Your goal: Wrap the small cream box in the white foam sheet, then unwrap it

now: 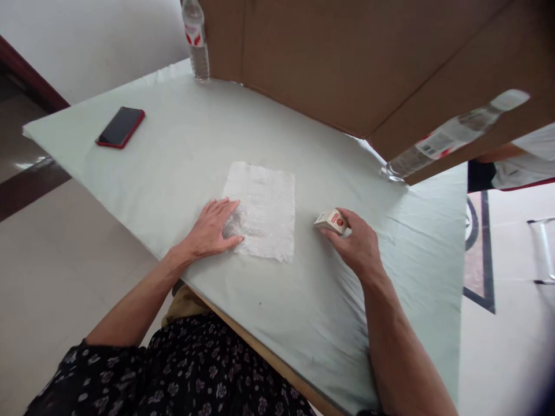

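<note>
A square sheet of white bubble wrap (265, 209) lies flat in the middle of a table covered with pale green cloth (182, 144). My left hand (211, 229) rests flat on the sheet's near left corner, fingers stretched out. To the right of the sheet, my right hand (358, 245) grips a small cream box with a red mark (331, 221), which sits on the cloth a short way from the sheet's right edge.
A red-cased phone (120, 127) lies at the far left of the table. A clear water bottle (195, 38) stands at the back, another (451, 137) at the right beside a large cardboard sheet (359, 58). Tiled floor surrounds the table. A person's arm shows at the far right.
</note>
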A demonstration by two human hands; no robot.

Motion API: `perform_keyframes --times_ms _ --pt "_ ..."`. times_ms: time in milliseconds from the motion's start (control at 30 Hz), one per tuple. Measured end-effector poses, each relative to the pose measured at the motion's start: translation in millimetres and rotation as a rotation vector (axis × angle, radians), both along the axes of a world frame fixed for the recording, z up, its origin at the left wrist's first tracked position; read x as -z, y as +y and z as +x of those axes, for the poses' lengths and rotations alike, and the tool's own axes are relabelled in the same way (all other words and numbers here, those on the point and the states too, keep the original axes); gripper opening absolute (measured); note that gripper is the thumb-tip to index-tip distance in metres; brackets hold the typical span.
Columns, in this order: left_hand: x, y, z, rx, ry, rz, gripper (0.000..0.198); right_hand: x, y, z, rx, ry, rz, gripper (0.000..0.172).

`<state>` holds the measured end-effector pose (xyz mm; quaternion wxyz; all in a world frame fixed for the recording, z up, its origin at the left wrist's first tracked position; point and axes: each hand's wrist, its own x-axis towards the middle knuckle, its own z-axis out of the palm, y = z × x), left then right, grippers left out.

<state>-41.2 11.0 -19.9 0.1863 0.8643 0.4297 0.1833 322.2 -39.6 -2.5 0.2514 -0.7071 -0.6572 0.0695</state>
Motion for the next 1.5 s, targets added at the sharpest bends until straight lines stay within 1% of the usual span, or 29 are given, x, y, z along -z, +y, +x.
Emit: perform_keyframes --times_ms 100,167,200,267,367,467,567,600,733,800,1033,1200,1333,1500 --pt "0.4 -0.3 1.1 -0.005 0.006 -0.005 0.087 -18.7 6.0 -35.1 -0.126 0.089 0.095 0.053" --pt "0.0 0.0 1.4 -0.008 0.015 -0.006 0.089 -27.9 14.6 -63.9 -0.252 0.124 0.108 0.052" --pt "0.0 0.2 1.5 -0.010 0.019 -0.003 0.090 -29.7 20.2 -77.6 -0.328 0.133 0.106 0.051" --pt "0.5 0.4 1.8 -0.012 0.027 0.004 0.091 -26.7 32.5 -100.6 -0.443 0.136 0.093 0.049" --pt "1.5 0.3 2.1 -0.007 0.040 0.006 0.093 -11.2 47.7 -119.9 -0.509 0.100 0.005 0.049" --pt "1.1 0.0 2.2 -0.005 0.044 0.000 0.093 3.6 53.2 -122.0 -0.533 0.086 -0.092 0.056" --pt "-0.3 -0.5 2.1 -0.006 0.042 -0.006 0.091 9.5 51.0 -115.0 -0.552 0.154 -0.097 0.068" --pt "-0.8 -0.7 2.1 -0.006 0.043 -0.007 0.091 10.1 49.9 -112.6 -0.552 0.176 -0.092 0.068" --pt "-2.2 -1.0 2.3 -0.003 0.055 -0.013 0.090 12.4 48.3 -108.5 -0.533 0.201 -0.090 0.057" --pt "-2.5 -0.9 2.6 0.000 0.060 -0.017 0.090 14.2 49.3 -109.3 -0.533 0.208 -0.084 0.056" --pt "-3.7 -1.6 1.2 0.003 0.024 -0.018 0.088 19.3 48.8 -112.2 -0.535 0.209 -0.064 0.059" --pt "-3.5 -2.1 -2.4 0.031 -0.026 -0.004 0.086 23.9 45.9 -111.9 -0.513 0.227 -0.055 0.064" --pt "-2.3 -2.6 -3.3 0.036 -0.015 0.014 0.086 26.6 45.5 -111.8 -0.495 0.274 -0.054 0.068" --pt "-1.4 -2.7 -2.5 0.038 0.012 0.006 0.088 26.6 46.4 -114.1 -0.471 0.306 -0.066 0.066"
